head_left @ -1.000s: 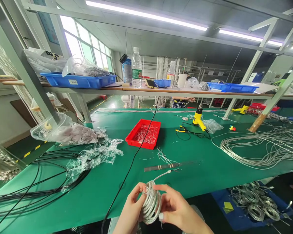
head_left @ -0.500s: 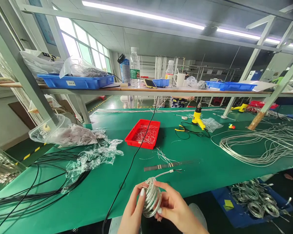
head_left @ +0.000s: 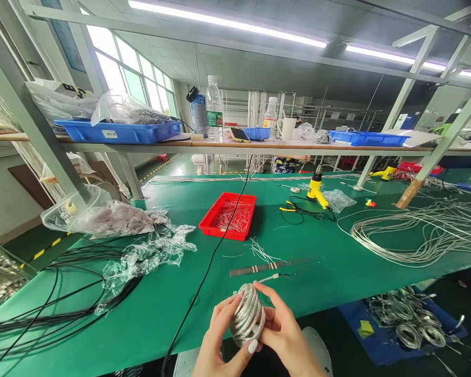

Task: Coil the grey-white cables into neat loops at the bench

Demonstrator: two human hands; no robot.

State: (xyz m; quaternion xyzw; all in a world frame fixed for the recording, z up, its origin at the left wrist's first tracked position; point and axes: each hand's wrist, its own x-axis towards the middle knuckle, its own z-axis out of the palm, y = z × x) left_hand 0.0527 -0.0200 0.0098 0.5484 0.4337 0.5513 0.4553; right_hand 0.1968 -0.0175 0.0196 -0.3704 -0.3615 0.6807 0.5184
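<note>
Left hand [head_left: 217, 341], thumb [head_left: 244, 357] now lower, plus right hand [head_left: 281, 329], grip snug around silver coil [head_left: 248, 315]

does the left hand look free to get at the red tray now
Probably not as things stand: the left hand holds the silvery coil together with the right hand, and a black cable crosses the red tray in view.

The cable coil [head_left: 248, 315] sits between my left hand [head_left: 216, 337] and my right hand [head_left: 283, 332], by my edge of the table [head_left: 160, 309]. Ahead, wire bits [head_left: 241, 213] lie in a tray [head_left: 223, 234]; right of it, a heat gun [head_left: 315, 188]; left, plastic wrap [head_left: 153, 255]. Behind, a shelf [head_left: 160, 147] bears 3 bottles [head_left: 214, 116].
</note>
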